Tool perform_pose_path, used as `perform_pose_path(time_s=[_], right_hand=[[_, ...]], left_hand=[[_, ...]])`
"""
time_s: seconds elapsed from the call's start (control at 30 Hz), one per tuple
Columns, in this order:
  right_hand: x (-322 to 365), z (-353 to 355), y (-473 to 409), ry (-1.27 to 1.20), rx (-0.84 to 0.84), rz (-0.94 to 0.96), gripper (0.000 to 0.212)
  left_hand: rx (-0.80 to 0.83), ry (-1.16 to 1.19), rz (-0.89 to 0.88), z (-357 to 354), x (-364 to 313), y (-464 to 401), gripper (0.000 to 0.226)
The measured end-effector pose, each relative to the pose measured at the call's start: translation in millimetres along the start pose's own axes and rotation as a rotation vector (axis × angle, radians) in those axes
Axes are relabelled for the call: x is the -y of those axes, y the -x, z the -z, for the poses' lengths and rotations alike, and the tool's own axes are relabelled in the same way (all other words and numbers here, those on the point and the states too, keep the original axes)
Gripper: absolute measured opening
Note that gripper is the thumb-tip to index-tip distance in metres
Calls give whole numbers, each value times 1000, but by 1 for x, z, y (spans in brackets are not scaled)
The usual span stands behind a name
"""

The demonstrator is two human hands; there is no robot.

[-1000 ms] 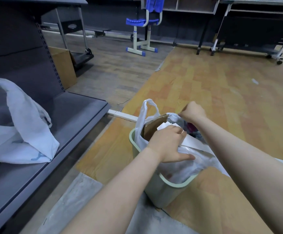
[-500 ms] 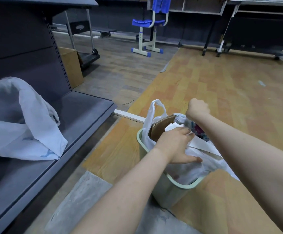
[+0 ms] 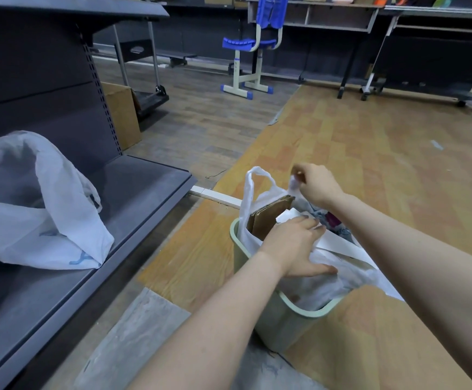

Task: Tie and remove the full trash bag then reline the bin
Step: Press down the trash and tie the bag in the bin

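Observation:
A pale green bin (image 3: 282, 319) stands on the floor, lined with a white plastic trash bag (image 3: 250, 198) stuffed with cardboard (image 3: 268, 218) and paper. My right hand (image 3: 315, 184) is raised over the bin's far side, fingers pinched on one of the bag's handles and pulling it up. My left hand (image 3: 294, 249) rests on the near side of the bag, fingers spread over the plastic and pressing it down. The bag's other handle loop stands free at the far left of the bin.
A second white plastic bag (image 3: 35, 204) lies on the low grey shelf (image 3: 133, 198) at the left. A cardboard box (image 3: 122, 114) sits beside the shelving. A blue chair (image 3: 251, 49) and desks (image 3: 426, 52) stand at the back.
My right hand has risen from inside the bin, drawing a bag handle up with it. My left hand stays on the bag's near side.

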State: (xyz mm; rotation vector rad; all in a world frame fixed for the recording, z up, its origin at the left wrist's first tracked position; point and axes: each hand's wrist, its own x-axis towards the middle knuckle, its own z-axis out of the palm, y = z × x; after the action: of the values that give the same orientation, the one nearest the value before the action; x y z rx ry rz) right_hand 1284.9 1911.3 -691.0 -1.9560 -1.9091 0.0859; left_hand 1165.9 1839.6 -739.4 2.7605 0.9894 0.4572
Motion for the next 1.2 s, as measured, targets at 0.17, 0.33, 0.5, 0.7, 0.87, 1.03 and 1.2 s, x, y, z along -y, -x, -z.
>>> perform_pose_path(time_s=[0.17,0.33,0.5,0.7,0.87,1.03,1.2], right_hand=[[-6,0,21,-38,-93,216,23],[-12,-13,28,-45,-106,245,8],[6,-13,19,82,188,156,62],[45,-24,15,284,215,437,89],[63,-24,12,341,46,456,51],[66,-10,15,469,120,528,15],[66,49,25,377,13,631,24]], left_hand=[[-13,44,-19,-1,2,0,74],[-13,37,-28,-3,-2,1,72],[45,-21,-18,-5,1,2,82],[24,-2,-33,-5,3,3,76],[-18,-10,-37,-6,3,5,60],[-41,19,-45,-11,6,4,64],[30,14,-55,-10,8,2,81]])
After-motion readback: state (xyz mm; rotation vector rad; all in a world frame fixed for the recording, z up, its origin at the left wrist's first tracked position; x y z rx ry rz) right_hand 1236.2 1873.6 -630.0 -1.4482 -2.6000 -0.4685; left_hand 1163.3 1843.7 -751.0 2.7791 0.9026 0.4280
